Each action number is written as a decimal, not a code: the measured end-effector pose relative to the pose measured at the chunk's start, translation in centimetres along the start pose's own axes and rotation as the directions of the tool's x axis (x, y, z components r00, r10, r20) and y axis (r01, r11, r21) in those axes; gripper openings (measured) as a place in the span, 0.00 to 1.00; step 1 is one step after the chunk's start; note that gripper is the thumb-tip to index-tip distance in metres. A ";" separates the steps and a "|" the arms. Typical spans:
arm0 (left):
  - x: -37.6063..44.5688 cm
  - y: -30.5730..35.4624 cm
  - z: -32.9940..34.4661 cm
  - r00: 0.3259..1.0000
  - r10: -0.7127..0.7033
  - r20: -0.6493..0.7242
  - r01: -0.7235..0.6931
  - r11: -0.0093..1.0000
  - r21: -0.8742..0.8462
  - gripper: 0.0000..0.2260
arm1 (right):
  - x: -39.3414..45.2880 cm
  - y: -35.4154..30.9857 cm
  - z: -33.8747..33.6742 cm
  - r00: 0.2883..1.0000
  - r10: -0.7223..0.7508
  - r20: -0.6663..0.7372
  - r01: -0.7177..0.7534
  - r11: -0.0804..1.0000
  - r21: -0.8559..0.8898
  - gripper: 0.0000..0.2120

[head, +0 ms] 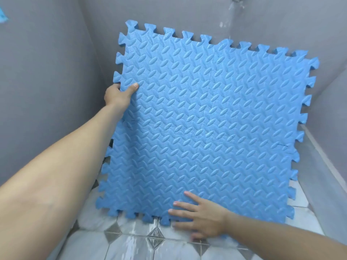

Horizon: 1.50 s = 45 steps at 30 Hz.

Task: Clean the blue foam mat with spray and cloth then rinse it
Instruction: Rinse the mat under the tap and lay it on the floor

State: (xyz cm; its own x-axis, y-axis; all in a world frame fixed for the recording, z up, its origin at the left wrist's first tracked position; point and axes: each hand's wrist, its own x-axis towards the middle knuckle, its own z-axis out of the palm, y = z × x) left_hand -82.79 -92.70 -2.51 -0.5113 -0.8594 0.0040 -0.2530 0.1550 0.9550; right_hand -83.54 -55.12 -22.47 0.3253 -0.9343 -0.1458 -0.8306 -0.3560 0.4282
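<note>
The blue foam mat [206, 119], square with puzzle-tooth edges and a raised leaf pattern, stands tilted in a grey corner, its upper edge toward the back wall. My left hand [118, 94] grips its left edge, thumb on the front face and fingers behind. My right hand [202, 216] lies flat with fingers spread on the mat's lower edge near the floor. No spray bottle or cloth is in view.
Grey walls [47, 91] close in on the left, back and right. The floor [142, 239] is wet white tile with grey diamond insets. Water falls from a fitting [235, 0] at the top, right of centre. A blue scrap [2, 15] shows at the far left edge.
</note>
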 end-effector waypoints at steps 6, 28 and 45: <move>1.1 -0.4 0.0 0.999 0.030 -0.026 -0.025 0.986 0.163 0.40 | 7.7 16.4 -5.0 0.730 0.647 -0.220 -0.637 0.760 0.124 0.29; 4.3 -6.9 0.8 0.989 -0.116 -0.086 0.129 0.980 0.153 0.47 | -4.6 26.4 -8.7 -0.372 0.888 0.270 -0.716 -0.460 0.525 0.32; -0.4 -2.1 1.5 0.983 -0.093 -0.157 0.105 0.992 0.067 0.37 | 5.1 10.9 -5.0 0.963 0.266 -0.042 -0.258 0.956 0.138 0.32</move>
State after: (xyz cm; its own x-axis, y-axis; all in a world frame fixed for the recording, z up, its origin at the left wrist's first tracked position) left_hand -83.29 -91.97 -4.97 -0.3505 -0.9358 -0.0384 -0.3594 0.0965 0.9282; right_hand -88.63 -63.62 -14.06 0.1115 -0.9937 0.0110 -0.9407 -0.1020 0.3236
